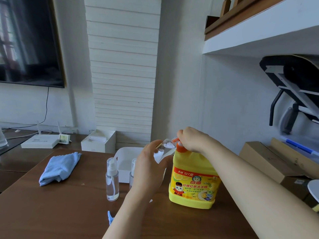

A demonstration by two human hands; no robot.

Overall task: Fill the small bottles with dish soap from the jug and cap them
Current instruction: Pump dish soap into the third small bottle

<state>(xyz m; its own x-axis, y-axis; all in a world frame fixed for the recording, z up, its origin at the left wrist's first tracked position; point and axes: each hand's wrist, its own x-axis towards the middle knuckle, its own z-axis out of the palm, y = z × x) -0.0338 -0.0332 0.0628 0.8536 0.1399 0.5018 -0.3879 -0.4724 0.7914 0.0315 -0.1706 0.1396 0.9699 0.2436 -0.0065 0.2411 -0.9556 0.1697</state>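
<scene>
Early going, by the look of it. Nearest, a capped bottle (112,180) stands on the worktop (51,213), clear, with no soap visible in it. A second bottle (133,168) hides partly behind the left hand (151,166). That hand is wrapped round a small bottle (164,149), tipped toward the orange top of the yellow jug (193,183), which stands on the worktop. Whether the small bottle holds anything cannot be told. The right hand (191,140) curls down over the jug's top. Beyond sits a white tray (124,152). Filling and capping probably remain.
</scene>
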